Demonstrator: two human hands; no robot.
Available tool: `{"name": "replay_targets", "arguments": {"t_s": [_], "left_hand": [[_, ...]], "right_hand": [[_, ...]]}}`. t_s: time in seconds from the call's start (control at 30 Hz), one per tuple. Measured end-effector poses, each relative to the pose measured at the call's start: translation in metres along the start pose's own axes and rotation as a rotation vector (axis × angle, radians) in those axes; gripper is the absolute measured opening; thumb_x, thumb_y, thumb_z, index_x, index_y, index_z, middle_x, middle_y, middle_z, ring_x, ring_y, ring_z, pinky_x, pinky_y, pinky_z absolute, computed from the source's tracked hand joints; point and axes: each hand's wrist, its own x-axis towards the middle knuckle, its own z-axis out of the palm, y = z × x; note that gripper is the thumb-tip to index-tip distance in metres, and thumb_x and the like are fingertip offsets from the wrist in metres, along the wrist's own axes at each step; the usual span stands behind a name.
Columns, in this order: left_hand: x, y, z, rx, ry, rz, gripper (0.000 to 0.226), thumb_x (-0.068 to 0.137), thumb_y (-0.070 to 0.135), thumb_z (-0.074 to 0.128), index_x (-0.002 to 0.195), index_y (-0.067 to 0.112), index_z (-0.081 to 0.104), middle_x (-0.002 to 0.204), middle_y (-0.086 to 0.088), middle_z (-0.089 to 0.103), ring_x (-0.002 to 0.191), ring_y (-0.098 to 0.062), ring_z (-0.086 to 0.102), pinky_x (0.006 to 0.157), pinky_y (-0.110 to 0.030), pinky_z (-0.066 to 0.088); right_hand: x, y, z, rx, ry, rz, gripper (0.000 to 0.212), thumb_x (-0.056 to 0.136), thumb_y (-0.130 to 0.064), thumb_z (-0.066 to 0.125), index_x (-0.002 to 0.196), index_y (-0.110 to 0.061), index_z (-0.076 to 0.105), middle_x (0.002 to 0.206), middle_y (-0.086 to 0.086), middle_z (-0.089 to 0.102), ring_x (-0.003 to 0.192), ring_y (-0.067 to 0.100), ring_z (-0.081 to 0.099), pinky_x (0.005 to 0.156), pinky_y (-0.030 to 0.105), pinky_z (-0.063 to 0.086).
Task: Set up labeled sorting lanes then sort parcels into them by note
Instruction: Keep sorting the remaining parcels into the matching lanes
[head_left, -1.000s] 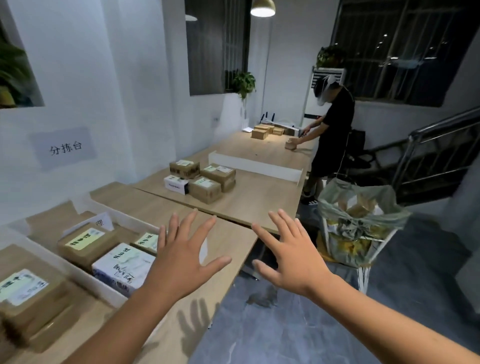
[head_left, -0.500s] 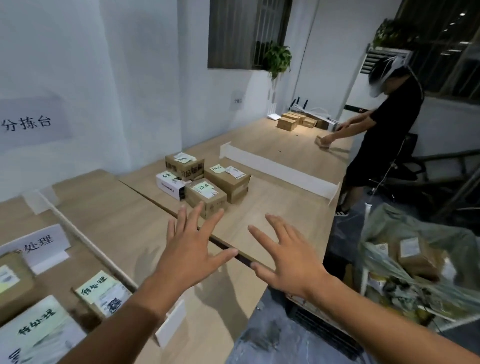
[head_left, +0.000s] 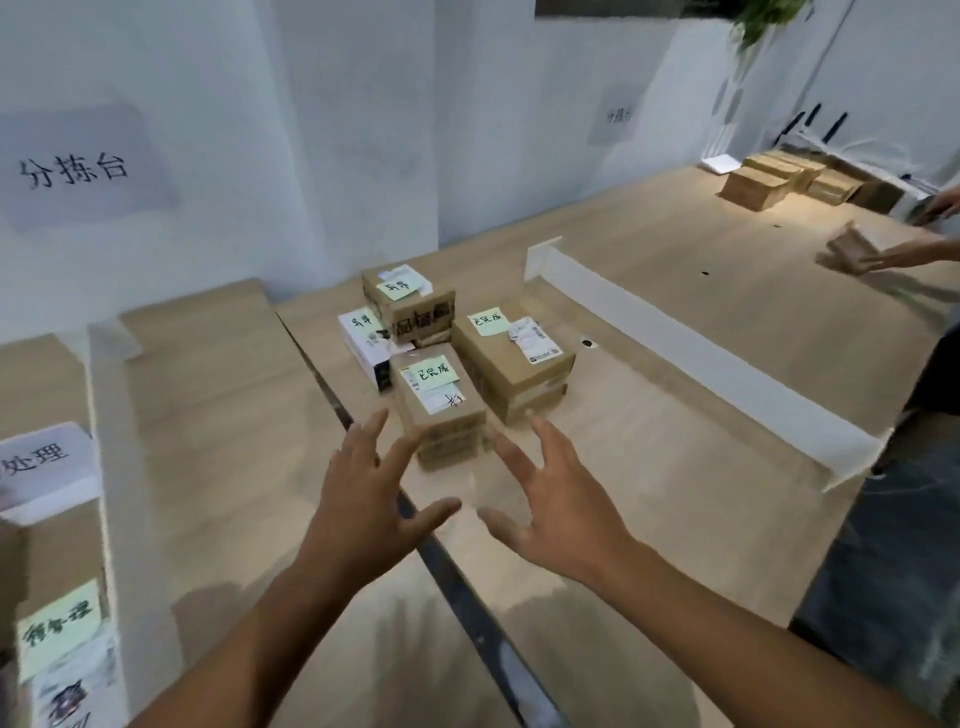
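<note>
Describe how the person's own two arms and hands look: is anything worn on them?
Both forearms are bare as far as the frame shows: no sleeve, glove, watch or bracelet is visible. The left hand and the right hand wear no rings that I can see. Slight motion blur softens the fingertips, so fine details such as nails cannot be judged. No tool or cable is attached to either arm.

Bare tabletop (head_left: 649, 467) lies open at three o'clock of the nearest parcel (head_left: 439, 405). Stacked parcels (head_left: 511, 358) crowd its twelve and one o'clock; a white divider (head_left: 691, 358) walls off two o'clock.
</note>
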Motion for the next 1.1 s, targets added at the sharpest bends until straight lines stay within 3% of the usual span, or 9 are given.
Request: {"name": "replay_targets", "arguments": {"t_s": [0.1,0.17,0.27,0.5,0.6,0.7,0.83,0.93,1.1], "left_hand": [[0.038,0.002,0.022,-0.012,-0.001,-0.094,0.100,0.067,0.094,0.039,0.155,0.052,0.012,0.168,0.007,0.002,0.156,-0.027,0.009,0.118,-0.057,0.032],[0.055,-0.002,0.035,-0.037,0.005,-0.166,0.100,0.066,0.093,0.041,0.154,0.053,0.011,0.167,0.009,0.002,0.155,-0.026,0.014,0.117,-0.054,0.036],[0.081,-0.017,0.061,-0.111,-0.012,-0.201,0.096,0.071,0.080,0.061,0.152,0.057,0.014,0.167,0.012,-0.002,0.154,-0.024,0.019,0.112,-0.049,0.043],[0.161,-0.090,0.153,-0.246,-0.104,-0.263,0.103,0.073,0.066,0.076,0.154,0.056,0.012,0.170,0.000,-0.010,0.157,-0.029,0.003,0.119,-0.046,0.026],[0.183,-0.114,0.188,-0.369,-0.167,-0.331,0.102,0.077,0.051,0.081,0.155,0.053,0.016,0.170,0.000,-0.009,0.156,-0.026,0.007,0.121,-0.042,0.027],[0.193,-0.125,0.208,-0.474,-0.084,-0.318,0.092,0.081,0.037,0.082,0.152,0.053,0.026,0.169,0.003,0.005,0.152,-0.020,0.025,0.114,-0.034,0.038],[0.193,-0.124,0.206,-0.475,-0.065,-0.333,0.088,0.082,0.032,0.081,0.149,0.055,0.029,0.167,0.005,0.010,0.149,-0.020,0.031,0.113,-0.042,0.045],[0.187,-0.109,0.191,-0.467,-0.071,-0.330,0.087,0.083,0.029,0.081,0.152,0.046,0.032,0.167,0.000,0.013,0.149,-0.020,0.031,0.113,-0.046,0.045],[0.132,-0.066,0.149,-0.451,0.028,-0.218,0.090,0.078,0.030,0.085,0.146,0.056,0.031,0.166,0.008,0.013,0.144,0.002,0.030,0.110,-0.021,0.043]], "right_hand": [[0.047,0.036,0.017,0.028,0.000,-0.099,0.094,0.085,-0.070,0.060,0.158,-0.050,0.003,0.164,0.006,0.012,0.145,0.027,0.032,0.093,0.040,0.054],[0.076,0.051,0.030,0.080,-0.042,-0.087,0.091,0.084,-0.068,0.062,0.154,-0.053,0.005,0.164,0.002,0.009,0.147,0.027,0.031,0.096,0.041,0.052],[0.123,0.069,0.058,0.126,-0.151,-0.082,0.091,0.085,-0.068,0.060,0.152,-0.056,0.001,0.165,-0.003,0.001,0.152,0.029,0.023,0.105,0.047,0.046],[0.204,0.113,0.154,0.223,-0.251,-0.079,0.094,0.084,-0.058,0.070,0.156,-0.050,0.010,0.164,0.004,0.003,0.154,0.031,0.009,0.113,0.050,0.037],[0.228,0.134,0.193,0.294,-0.368,-0.035,0.094,0.087,-0.051,0.073,0.153,-0.057,0.007,0.162,-0.002,0.008,0.151,0.029,0.021,0.117,0.048,0.036],[0.236,0.144,0.217,0.447,-0.297,-0.047,0.086,0.090,-0.038,0.073,0.154,-0.055,0.018,0.156,-0.004,0.020,0.143,0.024,0.037,0.114,0.040,0.041],[0.237,0.148,0.220,0.464,-0.300,-0.065,0.082,0.092,-0.038,0.072,0.155,-0.054,0.021,0.155,-0.004,0.021,0.143,0.020,0.035,0.111,0.030,0.036],[0.230,0.146,0.201,0.474,-0.304,-0.086,0.081,0.090,-0.035,0.075,0.154,-0.050,0.028,0.152,0.001,0.026,0.140,0.019,0.038,0.113,0.029,0.038],[0.181,0.134,0.144,0.485,-0.198,-0.218,0.085,0.080,-0.051,0.076,0.150,-0.056,0.029,0.140,-0.006,0.026,0.120,0.000,0.044,0.107,0.027,0.048]]}}
